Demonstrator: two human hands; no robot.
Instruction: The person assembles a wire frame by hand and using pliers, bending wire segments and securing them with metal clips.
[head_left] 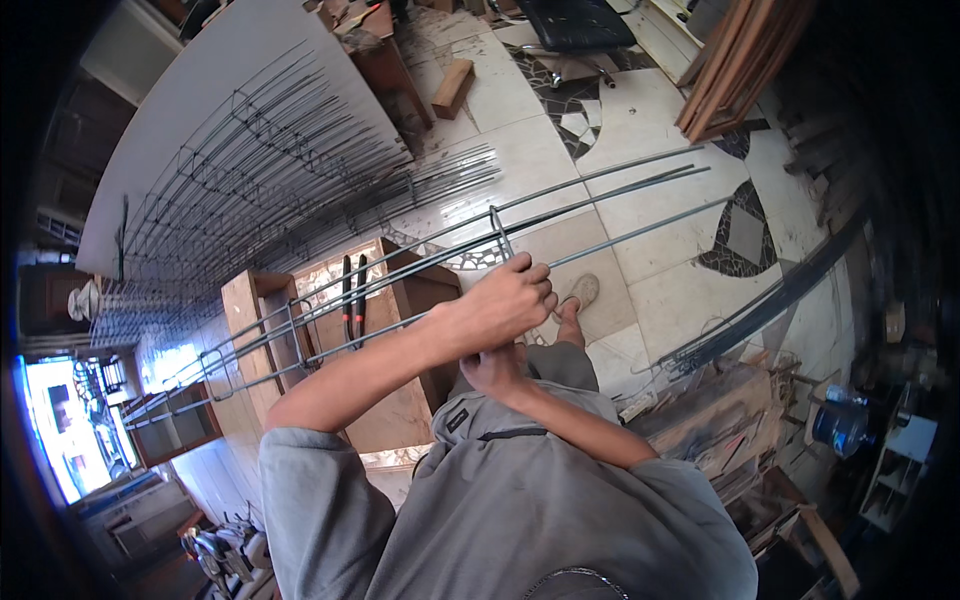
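A person in a grey shirt looks down at a long rebar cage (pixel 420 270) lying across a wooden stand (pixel 400 400) in front of them. The left hand (pixel 510 300) is closed around one of the cage's bars beside a square tie (pixel 497 232). The right hand (pixel 495 368) sits just beneath, mostly hidden; it seems closed, but on what I cannot tell. A few ties are already spaced along the bars toward the left, while the stretch running right shows bare bars, so much tying looks left. Bolt cutters (pixel 352 292) rest on the stand. More finished cages (pixel 260 150) lie on the floor beyond, loose bars (pixel 750 315) crowd the right, and a water bottle (pixel 838 422) stands nearby.
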